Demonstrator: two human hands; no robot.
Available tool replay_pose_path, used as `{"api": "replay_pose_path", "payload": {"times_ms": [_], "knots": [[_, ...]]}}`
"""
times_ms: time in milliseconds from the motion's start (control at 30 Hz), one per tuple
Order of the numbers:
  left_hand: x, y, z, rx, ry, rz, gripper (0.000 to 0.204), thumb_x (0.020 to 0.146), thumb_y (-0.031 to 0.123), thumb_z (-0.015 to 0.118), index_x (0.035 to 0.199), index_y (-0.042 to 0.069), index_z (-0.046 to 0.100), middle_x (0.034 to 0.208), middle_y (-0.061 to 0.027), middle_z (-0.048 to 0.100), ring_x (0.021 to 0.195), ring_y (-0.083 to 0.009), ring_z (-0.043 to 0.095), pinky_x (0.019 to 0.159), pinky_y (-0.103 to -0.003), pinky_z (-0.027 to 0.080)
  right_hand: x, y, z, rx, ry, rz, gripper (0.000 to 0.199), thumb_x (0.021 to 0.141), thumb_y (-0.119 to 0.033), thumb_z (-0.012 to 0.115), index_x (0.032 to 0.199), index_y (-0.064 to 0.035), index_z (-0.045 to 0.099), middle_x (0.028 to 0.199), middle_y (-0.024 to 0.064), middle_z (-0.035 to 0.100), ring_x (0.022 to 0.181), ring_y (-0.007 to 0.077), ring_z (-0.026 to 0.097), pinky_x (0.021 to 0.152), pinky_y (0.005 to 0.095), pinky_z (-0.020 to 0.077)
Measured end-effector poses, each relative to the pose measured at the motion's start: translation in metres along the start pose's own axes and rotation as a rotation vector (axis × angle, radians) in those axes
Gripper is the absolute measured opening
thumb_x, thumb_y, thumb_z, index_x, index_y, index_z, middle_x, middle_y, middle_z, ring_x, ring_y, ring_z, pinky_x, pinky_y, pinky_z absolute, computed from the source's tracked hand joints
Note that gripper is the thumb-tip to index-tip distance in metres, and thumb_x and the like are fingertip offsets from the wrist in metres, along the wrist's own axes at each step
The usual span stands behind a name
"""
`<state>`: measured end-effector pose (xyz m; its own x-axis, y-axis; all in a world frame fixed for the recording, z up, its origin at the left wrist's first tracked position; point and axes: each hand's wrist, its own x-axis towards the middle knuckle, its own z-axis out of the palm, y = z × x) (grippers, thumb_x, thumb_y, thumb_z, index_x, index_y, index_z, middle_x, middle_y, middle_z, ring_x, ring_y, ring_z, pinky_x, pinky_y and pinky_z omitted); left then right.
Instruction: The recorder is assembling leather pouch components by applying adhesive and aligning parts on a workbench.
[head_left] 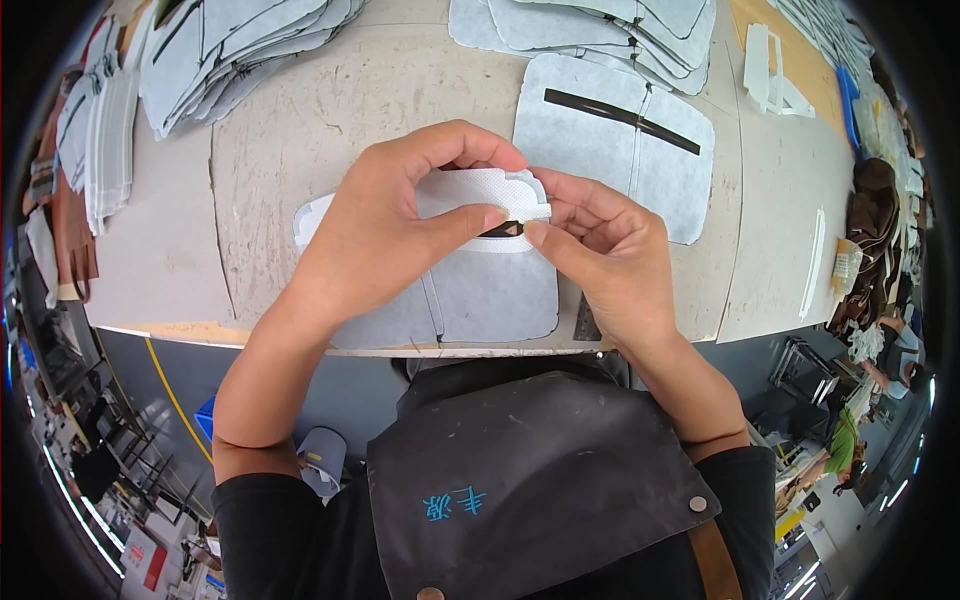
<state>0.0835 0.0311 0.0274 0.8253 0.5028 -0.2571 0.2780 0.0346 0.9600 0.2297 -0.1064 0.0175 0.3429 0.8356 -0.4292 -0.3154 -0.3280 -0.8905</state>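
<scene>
At the near edge of the table, both my hands pinch a white textured fabric piece [465, 190] with a notched right end. My left hand [365, 235] is closed on it, thumb pressed along its lower side and index finger curled over the top. My right hand [625, 255] grips its right end between thumb and fingers. A short stretch of black strip [503, 230] shows between the two thumbs. Under my hands lies a pale grey panel [490, 295] with a dark line down it, its upper part hidden. Another pale panel with a black strip [615, 140] lies just beyond my right hand.
Stacks of similar grey panels stand at the far left [240, 55] and far middle [600, 35]. White strips [110, 150] lie at the left. A white frame-shaped piece [770, 75] and dark brown material [875, 220] are on the right. A metal ruler [586, 322] is by my right wrist.
</scene>
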Motion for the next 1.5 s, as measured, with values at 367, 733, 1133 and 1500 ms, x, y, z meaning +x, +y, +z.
{"api": "replay_pose_path", "payload": {"times_ms": [367, 733, 1133, 1500], "knots": [[0.000, -0.006, 0.001, 0.045, 0.021, 0.050, 0.029, 0.083, -0.003, 0.068, 0.111, 0.001, 0.066, 0.107, -0.0039, 0.066, 0.102, -0.0125, 0.060, 0.089, -0.026, 0.049, 0.001, 0.002, -0.001, -0.009, -0.008, -0.015, 0.038, 0.089, 0.002, 0.064, 0.127, 0.0056, 0.060, 0.094, 0.0057, 0.071, 0.082, 0.0062, 0.065, 0.074, 0.0207, 0.0526], [0.002, -0.007, 0.001, 0.030, 0.013, 0.029, 0.028, 0.083, -0.002, 0.068, 0.111, 0.002, 0.066, 0.105, -0.0031, 0.067, 0.100, -0.0113, 0.060, 0.089, -0.026, 0.049, 0.002, 0.006, -0.003, -0.027, 0.005, -0.026, 0.036, 0.089, 0.002, 0.066, 0.125, 0.0054, 0.061, 0.094, 0.0048, 0.070, 0.082, 0.0055, 0.064, 0.075, 0.0203, 0.0523], [-0.023, -0.032, -0.004, 0.424, 0.382, 0.257, 0.028, 0.082, -0.006, 0.064, 0.109, 0.000, 0.065, 0.110, -0.0119, 0.062, 0.105, -0.0236, 0.060, 0.094, -0.031, 0.045, 0.012, 0.010, -0.005, -0.108, 0.005, -0.014, 0.036, 0.090, -0.003, 0.065, 0.125, 0.0055, 0.062, 0.096, 0.0064, 0.071, 0.083, 0.0073, 0.064, 0.077, 0.0223, 0.0520], [-0.084, -0.070, -0.038, 0.674, 0.737, 0.081, 0.029, 0.082, 0.000, 0.070, 0.111, 0.002, 0.068, 0.115, -0.0132, 0.061, 0.107, -0.0265, 0.058, 0.093, -0.033, 0.045, 0.023, 0.025, -0.008, -0.692, 0.117, -0.295, 0.031, 0.081, -0.005, 0.075, 0.111, 0.0000, 0.070, 0.075, 0.0014, 0.066, 0.063, 0.0051, 0.059, 0.060, 0.0212, 0.0495]]}}
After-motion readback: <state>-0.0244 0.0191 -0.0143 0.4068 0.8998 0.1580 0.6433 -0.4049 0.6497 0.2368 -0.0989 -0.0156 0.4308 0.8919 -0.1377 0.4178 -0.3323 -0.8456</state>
